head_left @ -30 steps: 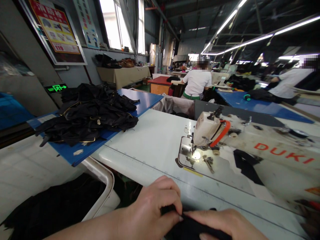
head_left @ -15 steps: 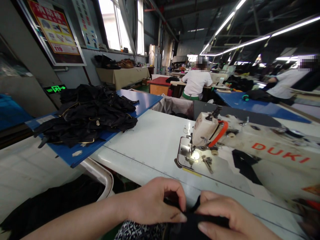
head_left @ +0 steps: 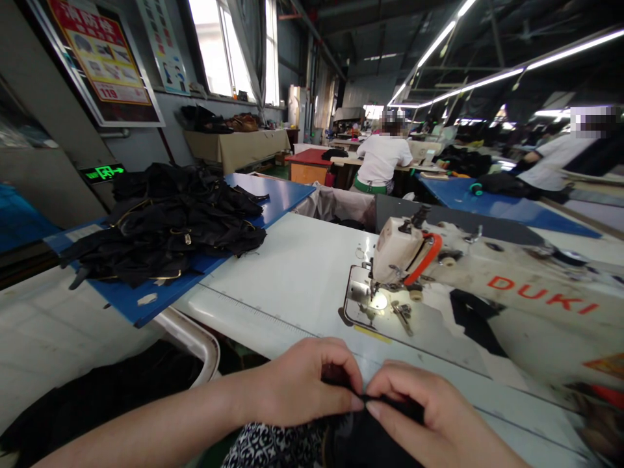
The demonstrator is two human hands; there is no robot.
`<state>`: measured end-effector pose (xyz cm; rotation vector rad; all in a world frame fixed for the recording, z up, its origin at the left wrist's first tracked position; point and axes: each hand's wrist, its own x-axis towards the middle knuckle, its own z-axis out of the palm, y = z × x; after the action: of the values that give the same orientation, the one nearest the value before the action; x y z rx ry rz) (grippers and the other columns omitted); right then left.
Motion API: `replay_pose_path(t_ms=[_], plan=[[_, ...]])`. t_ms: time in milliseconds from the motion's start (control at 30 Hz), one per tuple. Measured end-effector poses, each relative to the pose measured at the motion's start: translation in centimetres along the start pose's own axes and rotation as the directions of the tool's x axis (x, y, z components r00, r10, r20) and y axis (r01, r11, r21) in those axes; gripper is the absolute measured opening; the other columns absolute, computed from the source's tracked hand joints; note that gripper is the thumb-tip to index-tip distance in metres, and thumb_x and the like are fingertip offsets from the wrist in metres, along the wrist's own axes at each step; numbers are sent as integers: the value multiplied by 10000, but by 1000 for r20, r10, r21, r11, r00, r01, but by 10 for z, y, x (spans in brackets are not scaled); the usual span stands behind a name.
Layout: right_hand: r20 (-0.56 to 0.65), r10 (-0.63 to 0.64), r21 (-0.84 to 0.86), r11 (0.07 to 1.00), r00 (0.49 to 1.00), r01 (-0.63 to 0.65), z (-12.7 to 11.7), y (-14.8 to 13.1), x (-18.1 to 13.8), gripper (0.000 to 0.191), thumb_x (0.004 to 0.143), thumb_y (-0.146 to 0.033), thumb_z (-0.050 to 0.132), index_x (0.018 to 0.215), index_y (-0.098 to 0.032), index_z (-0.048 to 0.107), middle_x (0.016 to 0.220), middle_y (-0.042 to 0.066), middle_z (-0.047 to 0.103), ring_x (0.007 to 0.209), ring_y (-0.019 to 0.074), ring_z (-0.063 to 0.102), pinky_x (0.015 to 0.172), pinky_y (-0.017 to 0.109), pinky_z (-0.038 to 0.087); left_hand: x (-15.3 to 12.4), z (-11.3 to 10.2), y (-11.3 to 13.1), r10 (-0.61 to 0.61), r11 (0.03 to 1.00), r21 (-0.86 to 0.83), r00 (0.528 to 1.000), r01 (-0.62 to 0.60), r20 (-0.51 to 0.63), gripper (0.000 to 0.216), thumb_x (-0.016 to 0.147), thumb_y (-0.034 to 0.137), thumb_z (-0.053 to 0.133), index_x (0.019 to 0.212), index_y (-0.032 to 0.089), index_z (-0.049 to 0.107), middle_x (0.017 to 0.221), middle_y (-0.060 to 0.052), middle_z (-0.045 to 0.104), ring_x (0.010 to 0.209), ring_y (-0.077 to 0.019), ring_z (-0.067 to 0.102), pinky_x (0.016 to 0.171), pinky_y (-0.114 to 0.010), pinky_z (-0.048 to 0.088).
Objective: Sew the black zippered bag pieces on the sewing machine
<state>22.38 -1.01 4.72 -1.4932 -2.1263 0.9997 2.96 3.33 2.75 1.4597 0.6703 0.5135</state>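
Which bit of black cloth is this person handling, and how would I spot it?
Find the white DUKI sewing machine on the white table, then drop to the table's near edge. There the left hand and right hand pinch a small black fabric piece; unlike the heap of black garments on the blue board, it is held.

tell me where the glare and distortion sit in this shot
Head view: the windows blow out white and the ceiling light strips flare; a hotspot glares on the needle plate; the wide lens makes the poster lean; the black fabric pinched by the left hand and right hand is featureless.
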Motion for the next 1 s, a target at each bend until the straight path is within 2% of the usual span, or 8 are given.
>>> replay_pose_path(t_ms=[167, 300, 400, 533, 700, 767, 900, 1000], plan=[[0, 52, -3, 999, 999, -52, 1, 4, 1, 78, 763, -164, 570, 747, -210, 631, 619, -44, 542, 579, 106, 493, 528, 192, 388, -1, -2, 2, 112, 968, 229, 994, -104, -21, 49, 755, 162, 664, 800, 149, 652, 861, -4, 590, 757, -104, 551, 684, -218, 440], [78, 21, 27, 999, 997, -23, 1, 4, 5, 128, 742, -126, 561, 738, -206, 660, 669, -39, 630, 635, 115, 562, 593, 196, 423, 1, -4, 5, 136, 954, 269, 991, -134, 12, 56, 751, 160, 672, 799, 148, 646, 855, -12, 610, 779, -119, 565, 725, -240, 458], [95, 6, 37, 999, 995, -9, 1, 5, 7, 152, 730, -111, 556, 752, -200, 678, 675, -40, 648, 644, 119, 576, 614, 200, 430, 5, -7, 5, 85, 980, 174, 994, -95, 66, 76, 735, 164, 683, 792, 142, 637, 812, -1, 610, 764, -115, 560, 746, -249, 457], [126, 48, 88, 994, 991, -59, 2, 8, 7, 144, 774, -158, 540, 772, -194, 679, 678, -41, 629, 654, 120, 559, 612, 198, 420, 11, -10, -1, -25, 999, -36, 993, 30, 119, 126, 709, 194, 695, 783, 135, 612, 767, 13, 586, 743, -104, 533, 746, -250, 434], [147, 73, 81, 993, 986, -86, 4, 9, 9, 176, 783, -156, 511, 632, -182, 596, 563, -60, 475, 565, 96, 445, 524, 184, 345, 15, -10, -4, -85, 975, -186, 979, 119, 183, 146, 700, 197, 677, 770, 130, 568, 720, 29, 539, 668, -81, 483, 652, -213, 391], [127, 54, 26, 998, 990, -58, 5, 7, 9, 182, 763, -138, 522, 588, -178, 558, 537, -63, 423, 541, 91, 407, 512, 186, 327, 13, -8, -1, -56, 991, -113, 988, 73, 147, 121, 704, 173, 665, 766, 133, 570, 743, 22, 544, 700, -92, 494, 681, -226, 405], [10, -23, -154, 988, 1000, 25, 8, 3, 11, 212, 740, -116, 538, 539, -176, 503, 514, -59, 402, 508, 91, 387, 505, 209, 301, 8, -3, 6, 85, 980, 181, 996, -84, 6, 45, 745, 111, 605, 767, 144, 583, 824, 9, 555, 798, -114, 517, 769, -245, 412], [-50, -20, -132, 991, 999, 14, 10, 6, 13, 205, 774, -158, 535, 572, -185, 509, 547, -48, 457, 538, 105, 430, 524, 221, 314, 6, -4, 6, 99, 964, 253, 994, -83, -50, 31, 793, 135, 563, 806, 162, 571, 821, 17, 546, 784, -112, 503, 727, -228, 407]])
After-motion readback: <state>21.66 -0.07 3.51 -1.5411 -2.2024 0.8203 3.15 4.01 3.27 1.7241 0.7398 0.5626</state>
